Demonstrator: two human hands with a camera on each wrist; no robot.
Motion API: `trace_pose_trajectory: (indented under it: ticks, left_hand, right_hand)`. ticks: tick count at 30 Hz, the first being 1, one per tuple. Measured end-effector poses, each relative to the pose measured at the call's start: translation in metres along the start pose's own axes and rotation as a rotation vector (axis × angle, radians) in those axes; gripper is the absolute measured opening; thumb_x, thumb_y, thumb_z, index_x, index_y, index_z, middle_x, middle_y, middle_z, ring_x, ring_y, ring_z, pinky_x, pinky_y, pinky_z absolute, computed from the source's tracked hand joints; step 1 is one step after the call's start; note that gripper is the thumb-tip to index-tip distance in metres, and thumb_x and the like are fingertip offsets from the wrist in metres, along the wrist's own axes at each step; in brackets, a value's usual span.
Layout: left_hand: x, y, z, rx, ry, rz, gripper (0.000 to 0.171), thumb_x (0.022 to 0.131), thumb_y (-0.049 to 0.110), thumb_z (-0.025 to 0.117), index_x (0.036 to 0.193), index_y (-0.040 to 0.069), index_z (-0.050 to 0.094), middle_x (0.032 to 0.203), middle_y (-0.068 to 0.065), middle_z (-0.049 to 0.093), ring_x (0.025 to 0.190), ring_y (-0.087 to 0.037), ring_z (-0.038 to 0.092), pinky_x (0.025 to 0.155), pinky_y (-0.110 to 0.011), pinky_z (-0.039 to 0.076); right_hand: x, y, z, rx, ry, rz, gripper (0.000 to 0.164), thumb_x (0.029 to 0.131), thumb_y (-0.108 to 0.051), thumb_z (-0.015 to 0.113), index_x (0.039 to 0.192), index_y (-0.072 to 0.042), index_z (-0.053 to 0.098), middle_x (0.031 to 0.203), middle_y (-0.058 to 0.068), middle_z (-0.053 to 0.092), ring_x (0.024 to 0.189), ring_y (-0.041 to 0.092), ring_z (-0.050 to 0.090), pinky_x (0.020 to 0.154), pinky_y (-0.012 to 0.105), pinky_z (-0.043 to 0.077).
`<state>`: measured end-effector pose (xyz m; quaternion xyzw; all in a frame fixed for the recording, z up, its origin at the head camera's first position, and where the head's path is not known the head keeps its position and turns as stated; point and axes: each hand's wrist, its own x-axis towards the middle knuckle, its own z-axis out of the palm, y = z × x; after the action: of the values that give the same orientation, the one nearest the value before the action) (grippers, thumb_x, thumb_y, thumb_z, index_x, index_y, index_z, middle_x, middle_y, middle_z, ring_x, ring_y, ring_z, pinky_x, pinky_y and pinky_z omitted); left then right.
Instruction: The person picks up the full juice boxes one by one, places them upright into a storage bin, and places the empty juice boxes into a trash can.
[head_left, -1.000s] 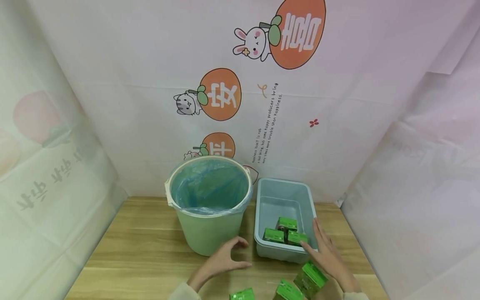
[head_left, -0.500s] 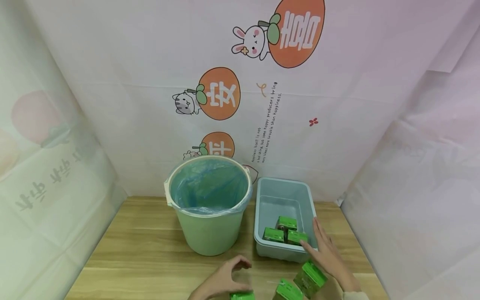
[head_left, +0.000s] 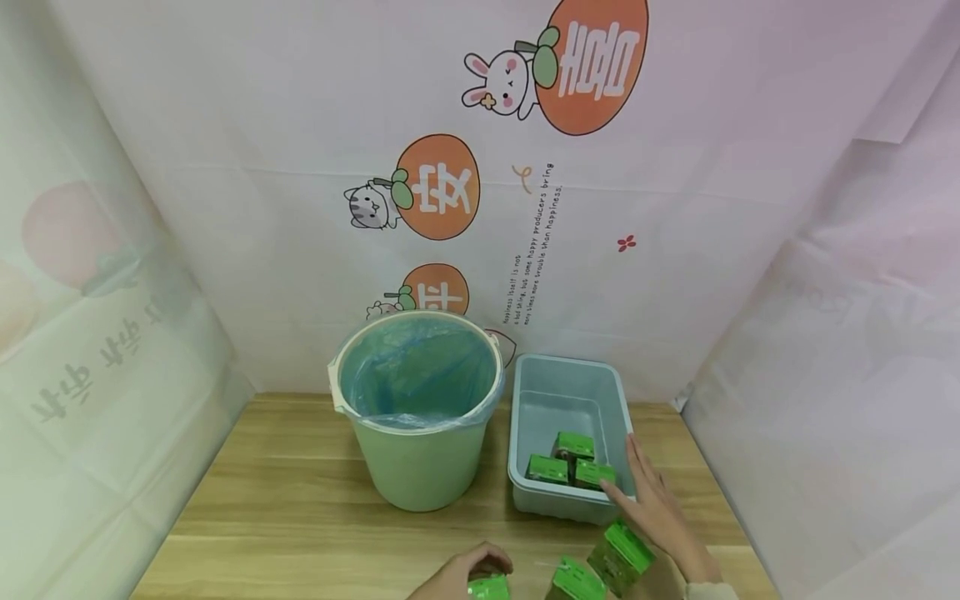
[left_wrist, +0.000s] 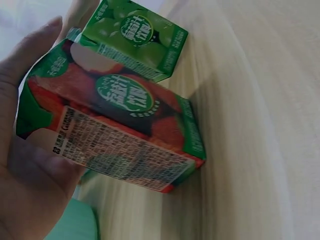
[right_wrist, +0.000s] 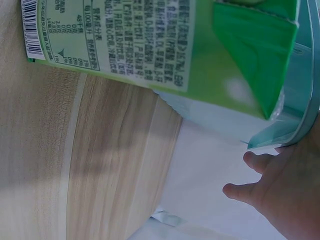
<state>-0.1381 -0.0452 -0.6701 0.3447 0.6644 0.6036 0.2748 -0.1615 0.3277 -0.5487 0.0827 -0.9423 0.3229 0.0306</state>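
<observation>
My left hand (head_left: 461, 575) is at the front edge of the head view, its fingers and thumb round the top of a juice box (head_left: 489, 588). In the left wrist view this juice box (left_wrist: 115, 115) is red with a green top, and stands on the table. My right hand (head_left: 654, 510) rests on the front right corner of a pale blue plastic basin (head_left: 566, 379), its fingers straight along the side. Two more juice boxes, one upright (head_left: 576, 581) and one tilted (head_left: 621, 557), are near my right wrist. Several sit inside the basin, among them one juice box (head_left: 547, 469).
Left of the basin stands a light green bucket (head_left: 420, 467) lined with a blue plastic bag (head_left: 420, 367). Both are on a wood-grain table (head_left: 262, 500). A printed white cloth (head_left: 300, 250) hangs behind, with more cloth at both sides.
My left hand has come down and toward the front edge, from beside the bucket to the juice box, and its fingers have closed round it. My right hand has stayed on the basin.
</observation>
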Motion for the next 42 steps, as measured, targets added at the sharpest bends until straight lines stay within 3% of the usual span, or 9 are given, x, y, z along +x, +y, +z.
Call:
trace_pose_trajectory:
  ticks: [2,5,7,14,22,28,32,38,42]
  left_hand:
    - [0.002,-0.026,0.0,0.013,0.003,0.042,0.052,0.1,0.027,0.076,0.144,0.009,0.055,0.135,0.004,0.064,0.123,-0.011,0.062,0.102,-0.03,0.053]
    - [0.003,-0.052,0.003,-0.007,0.016,0.082,0.052,0.098,0.022,0.077,0.143,0.01,0.056,0.135,0.003,0.065,0.122,-0.01,0.062,0.101,-0.029,0.053]
    - [0.003,-0.059,0.006,-0.007,0.024,0.098,0.05,0.098,0.02,0.076,0.143,0.01,0.056,0.134,0.004,0.066,0.121,-0.01,0.062,0.099,-0.028,0.053]
    - [0.001,-0.065,0.009,-0.042,0.028,0.047,0.047,0.097,0.025,0.078,0.14,0.022,0.059,0.131,0.01,0.067,0.119,-0.009,0.064,0.1,-0.027,0.052]
    - [-0.005,-0.061,0.007,0.103,0.108,0.021,0.042,0.093,0.022,0.083,0.128,0.021,0.061,0.117,0.016,0.067,0.105,-0.002,0.064,0.088,-0.024,0.054]
    - [-0.009,-0.06,0.011,0.18,0.195,0.015,0.04,0.091,0.029,0.085,0.124,0.028,0.063,0.112,0.017,0.068,0.098,-0.002,0.065,0.083,-0.024,0.055]
    - [-0.016,-0.04,0.017,0.2,0.276,-0.003,0.038,0.089,0.03,0.087,0.119,0.027,0.065,0.109,0.018,0.068,0.094,0.0,0.064,0.079,-0.024,0.055]
    - [-0.034,0.043,0.033,0.223,0.36,-0.019,0.029,0.09,0.024,0.083,0.111,0.012,0.067,0.099,0.013,0.064,0.086,0.0,0.061,0.074,-0.024,0.055]
    - [-0.037,0.069,0.036,0.283,0.373,0.012,0.026,0.09,0.02,0.082,0.11,0.008,0.069,0.098,0.012,0.065,0.085,0.003,0.061,0.072,-0.023,0.056]
  right_hand:
    - [0.0,0.0,0.0,-0.003,0.002,0.002,0.097,0.106,-0.045,0.062,0.169,-0.002,0.001,0.175,0.024,-0.001,0.154,0.058,0.011,0.114,0.083,0.005]
    - [0.0,0.001,0.0,-0.003,0.0,0.003,0.097,0.106,-0.045,0.061,0.169,-0.002,0.0,0.175,0.024,-0.001,0.153,0.058,0.01,0.114,0.083,0.004]
    - [0.0,0.001,0.001,-0.001,-0.001,0.003,0.098,0.106,-0.046,0.061,0.169,-0.002,0.001,0.175,0.024,-0.001,0.153,0.058,0.01,0.114,0.083,0.004]
    - [0.0,0.002,0.003,0.0,0.005,0.002,0.097,0.107,-0.046,0.06,0.169,-0.002,0.001,0.175,0.023,-0.002,0.154,0.058,0.01,0.114,0.082,0.003]
    - [0.001,0.002,0.001,0.016,-0.002,0.002,0.097,0.107,-0.045,0.06,0.169,-0.004,-0.001,0.175,0.023,-0.003,0.154,0.057,0.008,0.114,0.083,0.003]
    - [0.002,0.001,0.0,0.02,-0.011,0.007,0.098,0.107,-0.046,0.061,0.169,-0.004,-0.001,0.175,0.022,-0.004,0.154,0.057,0.008,0.113,0.084,0.003]
    - [0.002,0.001,0.0,0.013,-0.014,0.009,0.097,0.107,-0.047,0.06,0.17,-0.004,-0.001,0.175,0.022,-0.003,0.155,0.057,0.007,0.113,0.084,0.003]
    - [0.001,0.002,0.001,0.008,-0.011,0.009,0.097,0.107,-0.047,0.06,0.17,-0.005,-0.001,0.175,0.022,-0.003,0.155,0.056,0.007,0.113,0.083,0.003]
    - [0.001,0.002,0.0,0.004,-0.006,0.006,0.097,0.107,-0.047,0.06,0.169,-0.004,0.0,0.175,0.023,-0.002,0.155,0.057,0.008,0.113,0.083,0.004]
